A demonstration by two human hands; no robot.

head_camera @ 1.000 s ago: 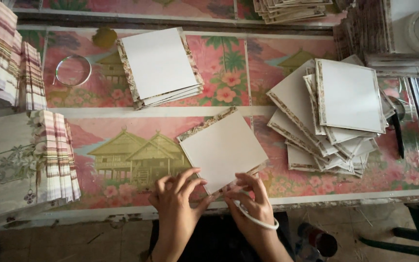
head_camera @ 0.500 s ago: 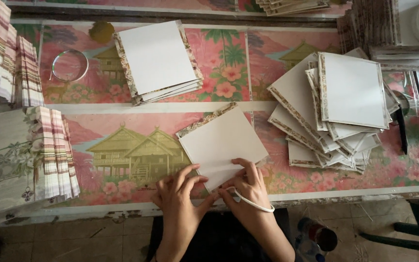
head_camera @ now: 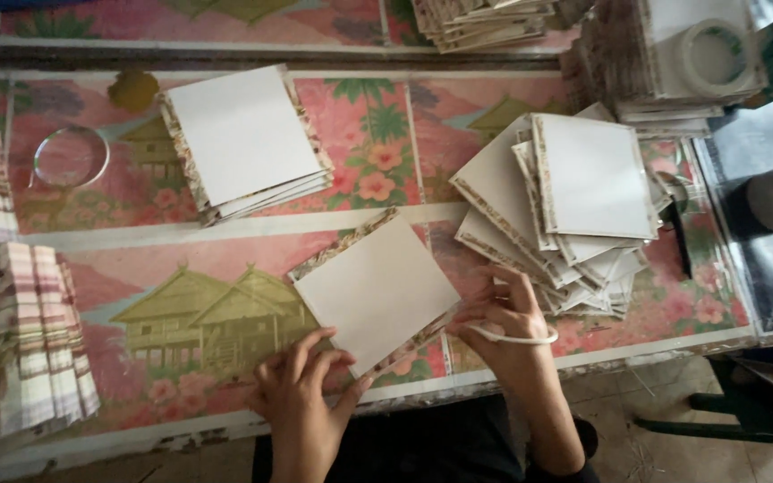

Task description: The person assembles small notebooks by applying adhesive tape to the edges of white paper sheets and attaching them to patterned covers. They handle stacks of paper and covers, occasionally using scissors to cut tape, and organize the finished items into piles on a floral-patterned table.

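While both hands work at the near edge of the bench [head_camera: 225,228], the scene reads as follows.

Card in hand: a white square card [head_camera: 376,291] with a patterned strip along its far-left and near-right edges lies flat on the bench, turned cornerwise, between the two hands.

Left hand: the left hand [head_camera: 301,389] rests by the card's near corner, fingers bent, fingertips touching or almost touching its edge; the grip is loose and holds nothing that I can see.

Right hand: the right hand [head_camera: 503,313], with a white bangle at the wrist, pinches the card's right corner; a narrow grip on the card.

Done, by my reading: a squared-up stack [head_camera: 243,143] of like cards sits farther back on the left, which looks like finished work.

Left, by my reading: a loose, fanned pile [head_camera: 574,197] just right of the card looks unsorted, and it is the larger lot, so perhaps less than half is through.

Containers: no tray or box holds the cards; all lie bare on the bench.

Far right: a tape roll [head_camera: 711,55] lies on top of a further tall pile; whether a lidded box sits under it I cannot tell.

Other: striped folded paper [head_camera: 38,340] stands at the left edge; a clear ring [head_camera: 69,156] lies near the stack.
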